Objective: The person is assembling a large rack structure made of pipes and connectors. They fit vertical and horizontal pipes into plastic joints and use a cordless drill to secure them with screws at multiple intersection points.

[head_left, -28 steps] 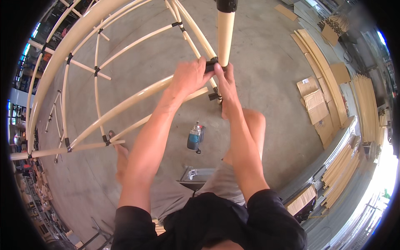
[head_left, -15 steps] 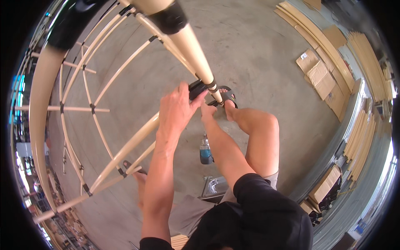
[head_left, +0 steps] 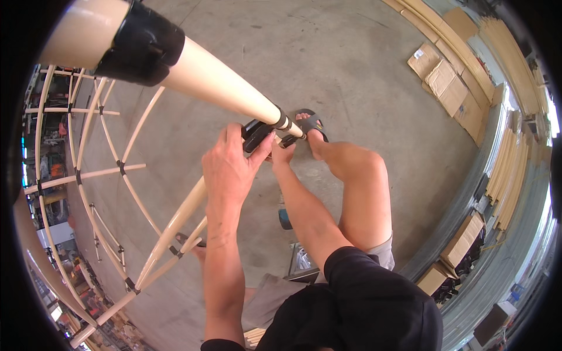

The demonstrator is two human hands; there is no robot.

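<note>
A frame of cream curved poles fills the left and top, joined by black connectors. One thick cream pole (head_left: 216, 88) with a black sleeve (head_left: 137, 50) runs from the top left down to a black joint clamp (head_left: 257, 134). My left hand (head_left: 231, 167) wraps over that clamp and the pole under it. My right hand (head_left: 281, 153) grips the same joint from the right side, mostly hidden behind the left. My right knee is raised, and the sandalled foot (head_left: 310, 126) rests just beyond the joint.
Concrete floor lies below. A small blue bottle (head_left: 284, 219) and a clear packet (head_left: 304, 260) sit on the floor by my legs. Flattened cardboard boxes (head_left: 445, 82) and stacked pale wooden boards (head_left: 509, 169) line the right side. More poles (head_left: 126, 175) cross at left.
The view has swung closer to the pole, which now looms large at the top left. Both hands stay on the black joint; my right knee has come up further.
</note>
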